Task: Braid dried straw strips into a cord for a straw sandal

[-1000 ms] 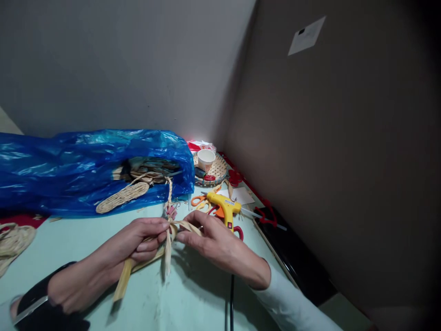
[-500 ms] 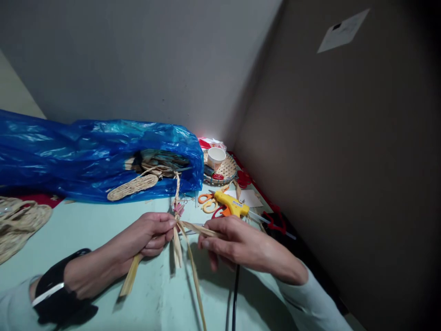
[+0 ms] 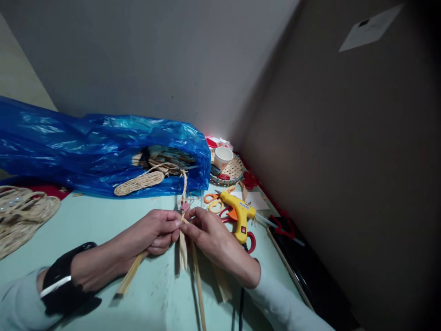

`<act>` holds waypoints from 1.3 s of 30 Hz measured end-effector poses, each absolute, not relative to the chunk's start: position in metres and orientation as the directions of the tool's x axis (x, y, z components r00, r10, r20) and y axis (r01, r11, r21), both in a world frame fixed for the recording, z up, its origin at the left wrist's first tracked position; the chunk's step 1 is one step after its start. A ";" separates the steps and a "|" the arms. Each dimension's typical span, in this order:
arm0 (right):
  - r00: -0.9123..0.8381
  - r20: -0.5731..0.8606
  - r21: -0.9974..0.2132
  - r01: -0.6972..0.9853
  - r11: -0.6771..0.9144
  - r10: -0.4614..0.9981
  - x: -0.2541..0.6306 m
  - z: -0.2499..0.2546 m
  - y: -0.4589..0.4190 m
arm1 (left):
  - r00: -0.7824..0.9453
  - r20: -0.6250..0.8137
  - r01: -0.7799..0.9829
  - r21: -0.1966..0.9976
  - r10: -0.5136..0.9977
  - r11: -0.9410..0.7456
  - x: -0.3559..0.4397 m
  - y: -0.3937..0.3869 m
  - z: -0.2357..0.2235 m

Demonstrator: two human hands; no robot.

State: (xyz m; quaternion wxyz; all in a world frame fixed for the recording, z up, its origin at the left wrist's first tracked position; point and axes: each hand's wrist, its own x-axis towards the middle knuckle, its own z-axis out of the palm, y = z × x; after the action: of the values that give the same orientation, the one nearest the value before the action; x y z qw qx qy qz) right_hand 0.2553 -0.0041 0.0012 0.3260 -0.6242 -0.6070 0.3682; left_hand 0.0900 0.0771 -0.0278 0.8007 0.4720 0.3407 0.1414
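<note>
A pale straw braid [image 3: 184,186] runs from the mouth of the blue bag toward me, with a small pink clip [image 3: 185,207] on it. Just below the clip, my left hand [image 3: 161,232] pinches the braid's end and a flat straw strip [image 3: 130,276] that sticks out under the palm. My right hand [image 3: 210,236] is closed beside it, thumb and forefinger pinching the strands at the same spot. Loose strands [image 3: 196,285] hang down between the hands onto the table. Part of another strip shows below my right hand. The fingertips of both hands nearly touch.
A yellow glue gun [image 3: 239,211] lies right of my hands among several scissors [image 3: 216,206]. Behind stands a woven basket [image 3: 237,168] with a white cup [image 3: 223,156]. The blue plastic bag [image 3: 86,151] holds straw; a woven sole [image 3: 139,183] lies before it. Woven straw pieces [image 3: 24,216] lie at left.
My right hand has moved left from along the outstretched strip to the braid's end, meeting my left hand. My left hand keeps its pinch. The view has shifted slightly.
</note>
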 end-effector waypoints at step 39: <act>-0.126 -0.003 -0.733 0.675 0.084 0.992 0.232 -0.017 -0.045 | 0.674 -0.500 0.301 0.858 0.543 0.416 0.091 0.074 -0.018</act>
State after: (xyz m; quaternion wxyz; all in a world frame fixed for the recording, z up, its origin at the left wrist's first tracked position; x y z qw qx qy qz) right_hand 0.2324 -0.0446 -0.0172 0.2633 -0.6063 -0.6873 0.3012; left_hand 0.0913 0.0744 -0.0182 0.7428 0.5342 0.3953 0.0815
